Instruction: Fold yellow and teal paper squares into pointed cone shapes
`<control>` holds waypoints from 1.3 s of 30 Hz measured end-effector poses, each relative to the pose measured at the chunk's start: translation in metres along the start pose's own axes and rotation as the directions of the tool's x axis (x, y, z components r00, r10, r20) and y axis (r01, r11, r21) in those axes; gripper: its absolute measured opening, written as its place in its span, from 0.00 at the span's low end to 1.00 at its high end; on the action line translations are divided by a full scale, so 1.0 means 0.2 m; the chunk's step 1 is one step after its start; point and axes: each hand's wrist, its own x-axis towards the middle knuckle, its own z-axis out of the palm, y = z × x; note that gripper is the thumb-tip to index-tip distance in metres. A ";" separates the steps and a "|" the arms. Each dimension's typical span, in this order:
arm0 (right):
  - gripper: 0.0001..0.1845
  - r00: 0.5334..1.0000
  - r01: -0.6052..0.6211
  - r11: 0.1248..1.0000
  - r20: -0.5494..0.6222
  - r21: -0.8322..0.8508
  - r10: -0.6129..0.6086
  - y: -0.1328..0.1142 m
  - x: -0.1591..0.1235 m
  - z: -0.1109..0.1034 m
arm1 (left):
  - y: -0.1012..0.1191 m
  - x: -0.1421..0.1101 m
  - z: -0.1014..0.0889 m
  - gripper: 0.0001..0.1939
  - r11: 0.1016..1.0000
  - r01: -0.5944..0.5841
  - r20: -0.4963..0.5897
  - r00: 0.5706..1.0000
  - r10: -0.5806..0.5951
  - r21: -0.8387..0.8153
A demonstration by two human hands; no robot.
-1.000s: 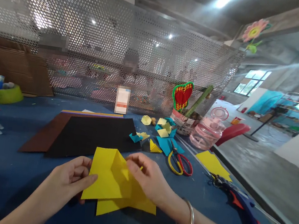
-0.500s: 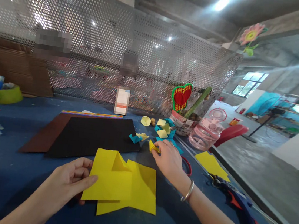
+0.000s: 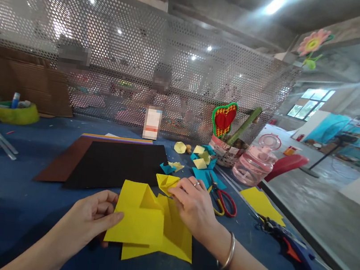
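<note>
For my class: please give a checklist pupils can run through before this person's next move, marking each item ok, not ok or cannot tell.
1. Left hand holding the upper sheet: ok, thumb on its left edge.
2. Right hand gripping the folded piece: ok, fingers at its right end.
3. Upper sheet lined up with the lower sheet: not ok, they overlap askew.
4. Scissors set down: ok, lying beyond the right hand.
5. Glue gun out of the hands: ok, lying off to the right.
6. Glue gun cool: cannot tell.

Folded sheet (image 3: 137, 227) yel.; card (image 3: 120, 162) blk.; ornament (image 3: 224, 120) red/yel. chk., grn.-edged.
</note>
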 end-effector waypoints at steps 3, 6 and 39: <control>0.13 0.998 -0.011 0.999 0.060 0.044 0.009 0.00 0.00 0.00 | 0.02 -0.02 0.01 0.19 1.000 0.016 -0.019 1.000 -0.016 -0.004; 0.15 0.995 -0.054 0.994 0.086 0.095 0.045 0.01 0.00 0.01 | 0.03 -0.02 0.02 0.19 0.999 0.025 -0.016 1.000 -0.025 -0.020; 0.12 0.858 -0.514 0.314 0.478 0.798 0.190 -0.19 -0.01 -0.03 | 0.06 -0.03 0.03 0.15 0.997 -0.016 -0.089 0.996 0.009 -0.077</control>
